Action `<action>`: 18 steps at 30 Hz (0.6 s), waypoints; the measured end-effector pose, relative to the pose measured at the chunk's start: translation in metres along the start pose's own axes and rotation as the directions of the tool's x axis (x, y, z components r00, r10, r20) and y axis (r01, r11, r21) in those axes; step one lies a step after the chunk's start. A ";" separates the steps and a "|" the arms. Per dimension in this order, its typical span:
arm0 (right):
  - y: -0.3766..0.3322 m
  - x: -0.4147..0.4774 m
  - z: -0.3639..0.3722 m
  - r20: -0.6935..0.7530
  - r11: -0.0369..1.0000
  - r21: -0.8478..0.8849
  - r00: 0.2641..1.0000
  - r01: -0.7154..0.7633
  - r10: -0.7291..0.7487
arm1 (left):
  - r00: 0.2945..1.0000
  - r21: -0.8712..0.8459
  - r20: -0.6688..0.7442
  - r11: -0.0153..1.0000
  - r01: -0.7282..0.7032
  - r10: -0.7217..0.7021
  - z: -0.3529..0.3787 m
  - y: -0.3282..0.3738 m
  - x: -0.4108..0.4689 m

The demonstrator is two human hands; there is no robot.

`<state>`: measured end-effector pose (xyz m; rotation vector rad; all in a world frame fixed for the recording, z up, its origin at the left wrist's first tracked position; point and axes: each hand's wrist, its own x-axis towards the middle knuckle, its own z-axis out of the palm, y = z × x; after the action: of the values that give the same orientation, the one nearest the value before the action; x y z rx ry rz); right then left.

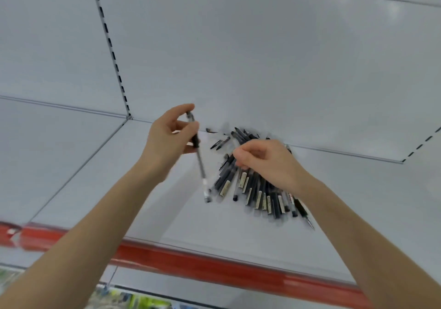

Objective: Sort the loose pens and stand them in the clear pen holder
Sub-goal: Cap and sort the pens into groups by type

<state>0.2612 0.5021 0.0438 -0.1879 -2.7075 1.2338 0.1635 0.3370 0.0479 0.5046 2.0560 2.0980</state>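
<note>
Left hand [167, 139] is up off the shelf [95, 177], and my fingers [185, 127] are pinching one pen [201, 168] near its top end, thumb above and forefinger curled against the barrel. The pen hangs tilted, with its black grip section right by my fingertips. Its clear barrel runs down and to the right, and the lower tip sits just beside the left edge of the pile of pens [257, 194]. I cannot tell whether that tip touches the shelf.

Right hand [267, 163] is down on top of the pile, knuckles up, fingers curled in among the dark barrels. They are touching the pens, but whether they are actually gripping one I cannot tell, as my own hand hides it.

The pile fans out on the white shelf, mostly black and clear pens with pale labels. One thin pen pokes out at the lower right past my wrist. A few short dark bits [218, 143] lie loose behind the pile, close to the back panel [262, 58]; they are too blurred to name.

A red strip [214, 268] runs along the shelf's front edge under both forearms. A slotted upright [112, 53] climbs the back panel on the left.
</note>
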 end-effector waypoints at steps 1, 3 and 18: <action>0.004 0.008 0.000 -0.024 0.996 -0.085 1.000 0.012 -0.014 | 1.000 0.119 -0.010 0.993 0.000 0.002 -0.012 -0.005 0.006; 0.009 0.024 0.002 -0.035 0.973 -0.229 0.998 0.040 -0.050 | 1.000 0.362 0.007 0.932 -0.007 0.005 -0.030 -0.016 0.014; 0.017 0.070 0.023 0.302 0.752 -0.602 0.948 0.268 -0.096 | 1.000 0.823 -0.014 0.569 -0.004 0.027 -0.060 -0.053 0.017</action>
<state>0.1886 0.5088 0.0230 0.1782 -3.1708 0.2449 0.1203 0.2885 -0.0022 0.5870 2.9764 0.9715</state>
